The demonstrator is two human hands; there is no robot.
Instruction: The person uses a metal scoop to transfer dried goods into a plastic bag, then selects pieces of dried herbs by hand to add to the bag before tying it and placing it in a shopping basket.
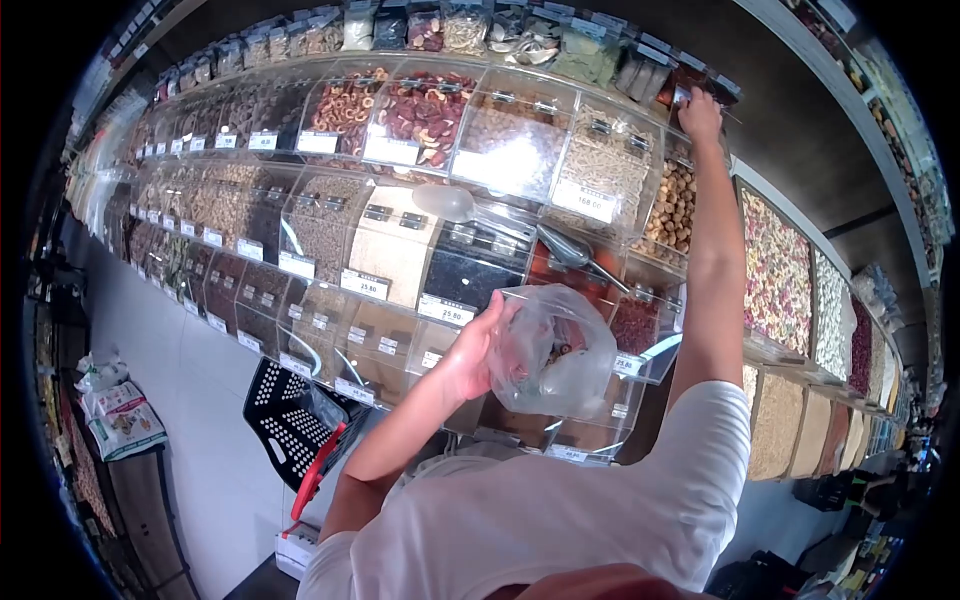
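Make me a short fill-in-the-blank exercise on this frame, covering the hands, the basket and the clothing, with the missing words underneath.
1. The ____ hand holds the bag.
2. The other hand is at the right end of the ____ row of goods, where packets stand.
3. The black basket has a ____ handle.
4. The person's shirt is ____.

Missing words: left; top; red; white.

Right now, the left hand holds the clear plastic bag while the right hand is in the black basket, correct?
No: in the head view, the right hand is up by the top packets. The left hand does hold the plastic bag.
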